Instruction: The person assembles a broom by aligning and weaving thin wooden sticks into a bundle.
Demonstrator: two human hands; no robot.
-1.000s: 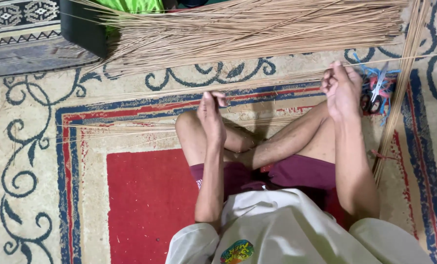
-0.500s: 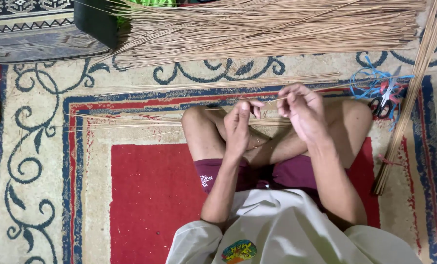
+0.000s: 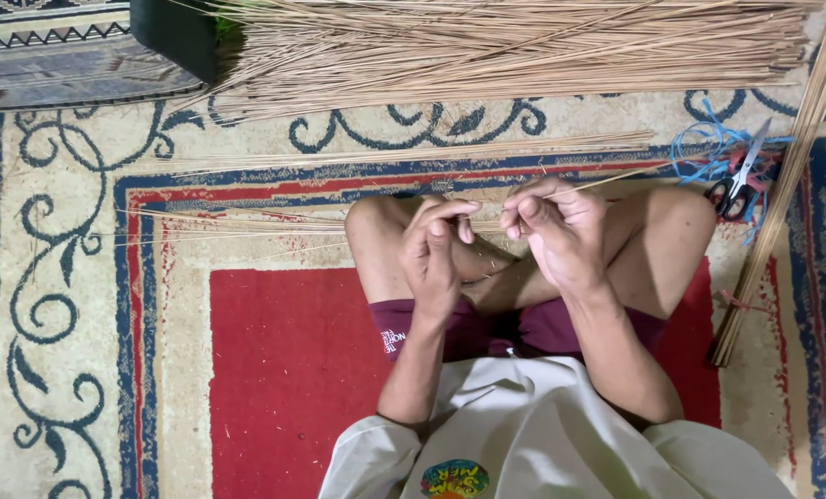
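Sitting cross-legged on a patterned carpet [image 3: 247,370] of red, blue and cream, knees spread, both hands raised close together just above the crossed shins. Left hand [image 3: 434,254] curling nearly closed, thumb and forefinger pinching a thin pale stick [image 3: 247,225] that is running out leftward, low over the carpet, alongside a few loose sticks of the same kind. Right hand [image 3: 561,226] also closing, fingertips pinching a thin stick [image 3: 635,174] that is angling up and to the right past the knee; impossible to tell whether both hands are gripping one continuous stick or two. Hands lying just beside each other, fingertips almost touching.

Lying across the far edge of the carpet, a large pile of long dry sticks [image 3: 524,42], spread wide. Resting between that pile and the knees, a smaller flat bundle of sticks [image 3: 413,152]. Leaning along the right side, a tied bundle of thicker sticks [image 3: 773,222] running from the top corner down toward the red field. Sitting near the right knee, scissors [image 3: 736,180] with dark handles on a tangle of blue string [image 3: 699,152]. Standing at the upper left, a dark container [image 3: 177,32], partly out of view.
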